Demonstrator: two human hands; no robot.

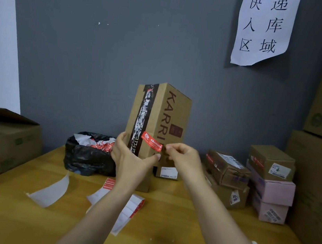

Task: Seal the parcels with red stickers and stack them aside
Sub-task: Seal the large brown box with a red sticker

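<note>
Sticker sheet [130,208] lies flat on the wooden table [20,222], nearest the camera, partly under the left forearm. Above it, left hand [130,158] grips the lower part of the upright KARRI parcel [156,117], thumb on the printed face. Right hand [182,157] pinches, thumb and forefinger curled, the right end of the red sticker [150,140], which lies across the parcel's front corner. Other parcels [251,178] sit stacked far right, well apart.
</note>
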